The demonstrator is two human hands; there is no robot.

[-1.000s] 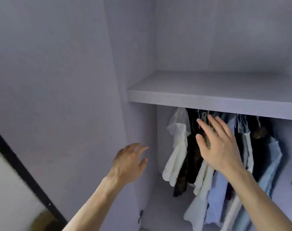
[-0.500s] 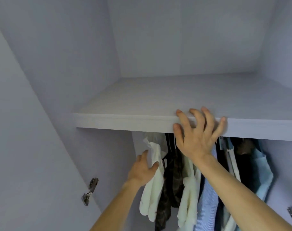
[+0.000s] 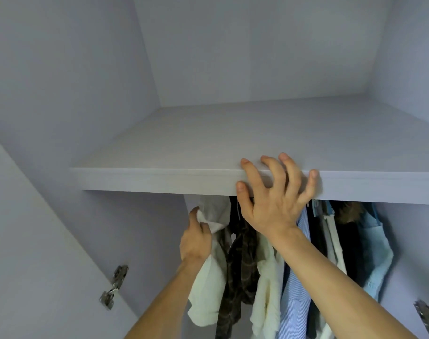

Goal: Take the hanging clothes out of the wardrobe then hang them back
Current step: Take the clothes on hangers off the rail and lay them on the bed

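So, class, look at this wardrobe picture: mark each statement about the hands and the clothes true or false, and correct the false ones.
1. The right hand grips the front edge of the shelf. True.
2. The left hand hangs free and touches nothing. False: it grips the white shirt at the left end of the row.
3. A dark checked shirt hangs just right of the white shirt. True.
4. The leftmost garment is blue and striped. False: the leftmost is the white shirt; the blue striped shirt hangs further right, past the dark checked shirt.
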